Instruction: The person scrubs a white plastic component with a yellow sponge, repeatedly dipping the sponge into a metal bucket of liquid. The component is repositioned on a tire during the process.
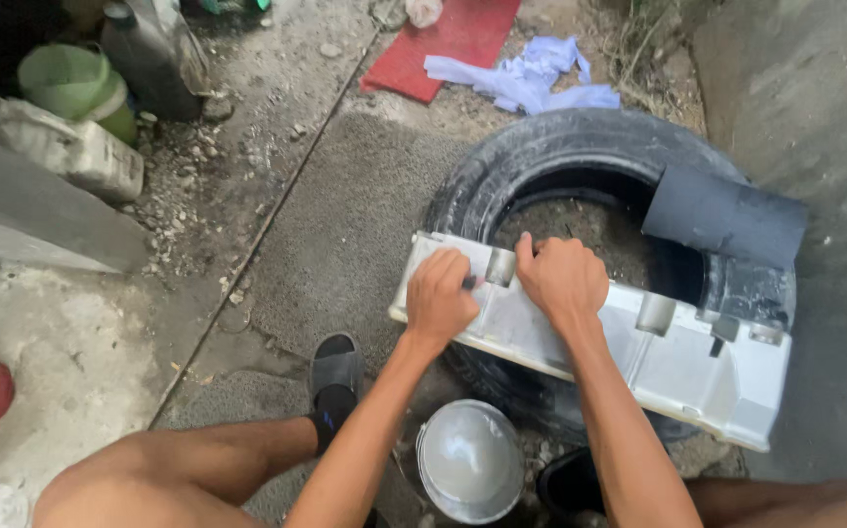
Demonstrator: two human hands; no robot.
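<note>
A long silver-grey metal cover [677, 376] with cylindrical bosses lies across a black tyre [501, 166] on the ground. My left hand [440, 296] is closed on a small dark tool pressed against the cover near its left end. My right hand [562, 277] rests on the cover just right of a boss, fingers curled over its far edge. What the tool's tip touches is hidden by my fingers.
A grey metal bowl [469, 460] sits on the ground between my legs. A dark sheet [726, 217] lies on the tyre's right side. Behind are a red mat [443, 44], a pale blue cloth [531, 78], a green bucket [76, 83] and a dark jug [154, 54].
</note>
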